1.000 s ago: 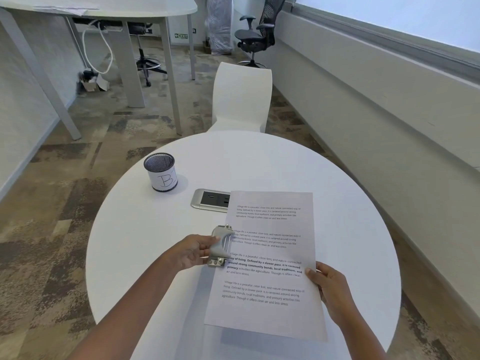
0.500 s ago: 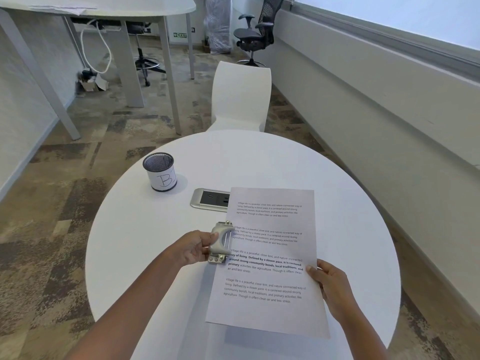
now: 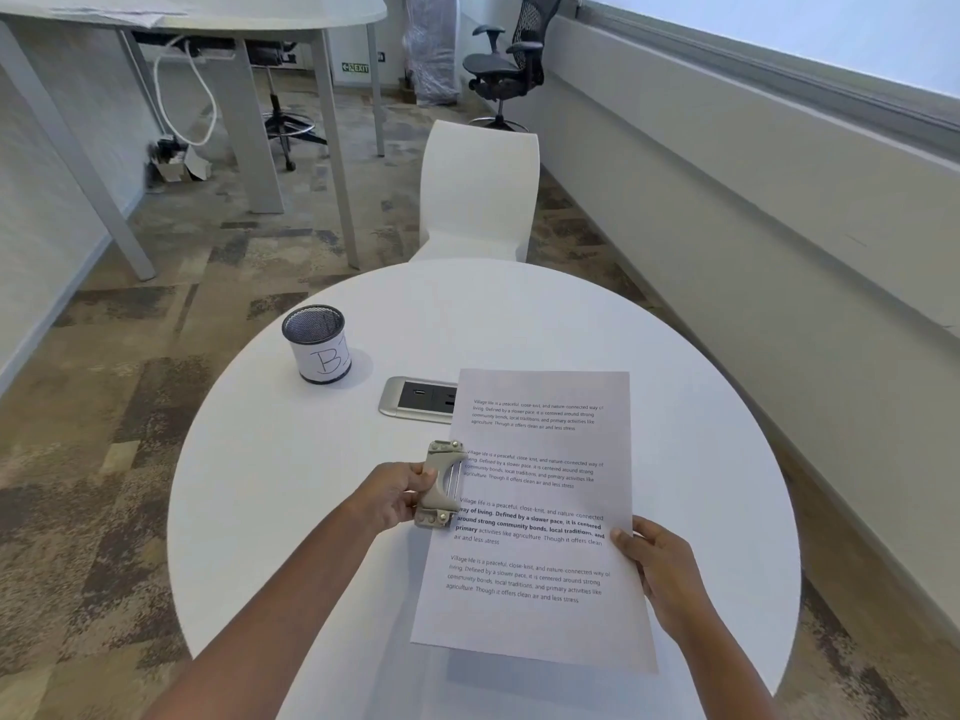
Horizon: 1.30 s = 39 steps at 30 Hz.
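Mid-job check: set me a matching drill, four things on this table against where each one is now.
Things:
1 punch
2 sheet
3 cup
4 panel

Places:
A stands left of the panel
B gripped by the left hand, at the sheet's left edge
C partly hidden by the sheet's far corner
D right hand holds its right edge

Pairs: 1-B, 2-D, 3-A, 4-C

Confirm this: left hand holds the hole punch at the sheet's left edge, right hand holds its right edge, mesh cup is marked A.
Wrong: the head view shows the mesh cup marked B, not A. The left hand holds the hole punch at the left edge of the sheet, the right hand its right edge.
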Each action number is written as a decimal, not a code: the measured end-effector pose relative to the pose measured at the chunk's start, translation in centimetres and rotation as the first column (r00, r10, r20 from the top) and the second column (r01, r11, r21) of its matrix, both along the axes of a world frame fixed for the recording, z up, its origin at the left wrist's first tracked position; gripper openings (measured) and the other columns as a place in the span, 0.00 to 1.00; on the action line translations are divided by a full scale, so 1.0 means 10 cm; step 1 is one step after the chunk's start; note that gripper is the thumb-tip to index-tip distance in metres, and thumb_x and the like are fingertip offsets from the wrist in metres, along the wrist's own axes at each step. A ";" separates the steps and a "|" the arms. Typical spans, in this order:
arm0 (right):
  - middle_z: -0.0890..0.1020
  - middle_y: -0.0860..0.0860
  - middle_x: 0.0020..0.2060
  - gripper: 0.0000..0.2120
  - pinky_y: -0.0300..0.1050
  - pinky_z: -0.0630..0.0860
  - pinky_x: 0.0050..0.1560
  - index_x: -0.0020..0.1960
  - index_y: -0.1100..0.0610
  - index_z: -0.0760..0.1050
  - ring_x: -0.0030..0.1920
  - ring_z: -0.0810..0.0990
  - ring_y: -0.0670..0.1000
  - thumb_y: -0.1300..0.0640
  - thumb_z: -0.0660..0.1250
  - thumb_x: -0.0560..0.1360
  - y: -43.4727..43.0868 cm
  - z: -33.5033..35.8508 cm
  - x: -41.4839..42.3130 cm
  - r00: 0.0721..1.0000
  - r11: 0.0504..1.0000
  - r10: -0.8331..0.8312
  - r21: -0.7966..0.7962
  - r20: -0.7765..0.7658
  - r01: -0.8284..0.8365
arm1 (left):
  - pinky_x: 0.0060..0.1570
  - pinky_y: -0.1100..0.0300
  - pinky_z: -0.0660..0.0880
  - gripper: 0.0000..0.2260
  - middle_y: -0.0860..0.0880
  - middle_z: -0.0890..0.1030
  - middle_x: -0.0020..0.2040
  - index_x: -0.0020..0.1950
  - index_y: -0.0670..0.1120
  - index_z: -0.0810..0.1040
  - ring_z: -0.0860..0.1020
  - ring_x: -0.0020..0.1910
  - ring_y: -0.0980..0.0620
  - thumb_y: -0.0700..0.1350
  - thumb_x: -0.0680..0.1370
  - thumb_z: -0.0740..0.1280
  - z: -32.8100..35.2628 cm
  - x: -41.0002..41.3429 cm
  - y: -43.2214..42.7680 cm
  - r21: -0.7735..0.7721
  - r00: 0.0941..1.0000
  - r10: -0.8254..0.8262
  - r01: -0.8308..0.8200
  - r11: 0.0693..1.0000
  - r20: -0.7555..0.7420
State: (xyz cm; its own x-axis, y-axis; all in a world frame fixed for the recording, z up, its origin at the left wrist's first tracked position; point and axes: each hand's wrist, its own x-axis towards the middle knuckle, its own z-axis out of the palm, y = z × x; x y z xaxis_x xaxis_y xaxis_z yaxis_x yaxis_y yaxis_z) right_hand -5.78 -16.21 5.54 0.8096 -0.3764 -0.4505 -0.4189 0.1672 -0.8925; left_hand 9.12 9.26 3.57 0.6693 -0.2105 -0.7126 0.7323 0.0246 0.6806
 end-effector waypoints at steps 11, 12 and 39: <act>0.85 0.56 0.40 0.09 0.46 0.79 0.38 0.51 0.58 0.78 0.38 0.83 0.55 0.67 0.63 0.75 0.00 -0.02 0.00 1.000 1.000 0.015 -0.013 -0.003 -0.015 | 0.23 0.61 0.76 0.03 0.44 0.75 0.37 0.41 0.40 0.75 0.78 0.29 0.48 0.36 0.74 0.67 -0.02 -0.02 -0.02 -0.030 0.999 -0.028 0.027 0.999 -0.027; 0.85 0.56 0.40 0.09 0.46 0.80 0.40 0.51 0.58 0.78 0.39 0.83 0.56 0.67 0.63 0.75 0.00 -0.02 0.00 1.000 1.000 0.017 -0.009 0.000 -0.017 | 0.20 0.62 0.75 0.03 0.43 0.75 0.36 0.41 0.40 0.75 0.79 0.25 0.48 0.36 0.73 0.68 -0.02 -0.03 -0.03 -0.047 0.999 -0.027 0.025 0.999 -0.030; 0.86 0.55 0.38 0.08 0.50 0.79 0.41 0.49 0.58 0.79 0.39 0.83 0.57 0.66 0.63 0.74 -0.35 -0.19 -0.18 0.996 0.996 -0.086 -0.016 -0.021 0.085 | 0.15 0.64 0.73 0.07 0.44 0.79 0.28 0.37 0.40 0.74 0.76 0.15 0.54 0.34 0.74 0.67 -0.05 0.07 0.35 0.063 0.983 0.182 -0.182 0.981 0.017</act>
